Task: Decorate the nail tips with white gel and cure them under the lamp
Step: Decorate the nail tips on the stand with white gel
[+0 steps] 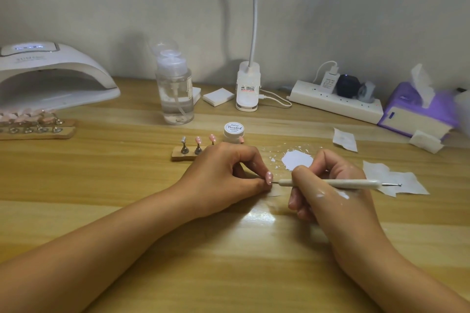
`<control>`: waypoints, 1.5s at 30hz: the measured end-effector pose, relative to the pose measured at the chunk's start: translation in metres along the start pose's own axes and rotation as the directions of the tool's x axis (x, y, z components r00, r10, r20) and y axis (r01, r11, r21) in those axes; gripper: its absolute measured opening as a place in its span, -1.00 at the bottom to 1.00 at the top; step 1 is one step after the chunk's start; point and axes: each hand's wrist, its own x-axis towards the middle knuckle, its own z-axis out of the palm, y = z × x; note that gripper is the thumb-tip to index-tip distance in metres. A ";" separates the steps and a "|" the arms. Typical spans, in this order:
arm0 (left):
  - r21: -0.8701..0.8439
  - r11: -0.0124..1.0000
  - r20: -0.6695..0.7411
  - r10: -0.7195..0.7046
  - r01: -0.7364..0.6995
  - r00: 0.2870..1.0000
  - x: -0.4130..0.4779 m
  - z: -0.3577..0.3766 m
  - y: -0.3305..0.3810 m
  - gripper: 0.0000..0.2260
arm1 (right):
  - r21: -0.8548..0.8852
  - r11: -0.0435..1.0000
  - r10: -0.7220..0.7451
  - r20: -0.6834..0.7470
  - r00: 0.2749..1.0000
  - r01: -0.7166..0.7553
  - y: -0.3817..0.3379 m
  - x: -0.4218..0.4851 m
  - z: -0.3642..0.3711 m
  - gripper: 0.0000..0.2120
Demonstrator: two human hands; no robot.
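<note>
Head view, read left to right.

- Upper left: curing lamp (50, 71) on the table (241, 274), display lit, mouth facing the work area. Just in front of it, wooden racks (35, 132) carry rows of pink tips.
- Centre back: clear pump bottle (175, 94), then a clip-on desk light (248, 86).
- Centre: short wooden holder (187, 155) with pink tips on metal pegs. One peg appears bare. Lidded gel pot (234, 131) is just behind it.
- Left hand (223, 175): fingers curled, thumb and forefinger pinching one pink nail tip (268, 177), face up, already bearing white dots.
- Puddle of white gel (297, 160) lies between the hands, toward the back.
- Right hand (333, 201): grips the dotting tool (328, 182) pen-fashion, ball end at the tip's lower edge. Contact is probable but too fine to confirm. White smears show on the back of this hand.
- Right: paper wipes (396, 180), power strip (335, 101), purple tissue box (417, 112).

Step in hand: dotting white gel on the held tip. Curing of this tip is not yet done.

Next move, as judged: a light, vertical touch for each dot, reloading from the puddle as the ball runs dry. The tip should then go back on the free peg without fingers brushing wet gel, and the holder carried level to the lamp at far left.
</note>
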 end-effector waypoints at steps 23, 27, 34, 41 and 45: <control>-0.006 1.000 -0.001 0.009 -0.009 1.000 -0.001 0.000 0.001 -0.91 | 0.026 1.000 -0.003 -0.003 1.000 0.003 -0.003 -0.001 0.000 -0.77; -0.005 1.000 0.001 0.006 -0.006 1.000 0.000 0.000 0.001 -0.92 | 0.026 1.000 -0.007 -0.009 1.000 0.007 -0.003 -0.001 -0.001 -0.70; -0.008 1.000 0.003 -0.001 0.001 1.000 0.000 0.000 0.001 -0.93 | 0.022 1.000 0.012 -0.005 1.000 -0.012 -0.004 -0.002 -0.001 -0.75; -0.027 1.000 0.004 -0.002 0.002 1.000 -0.001 0.000 -0.002 -0.91 | 0.073 0.997 -0.014 -0.074 0.997 0.019 -0.005 -0.003 -0.003 -0.57; -0.035 0.999 0.003 0.001 -0.001 1.000 -0.001 0.000 -0.003 -0.91 | 0.054 0.999 -0.001 -0.026 1.000 0.003 -0.004 -0.003 -0.001 -0.69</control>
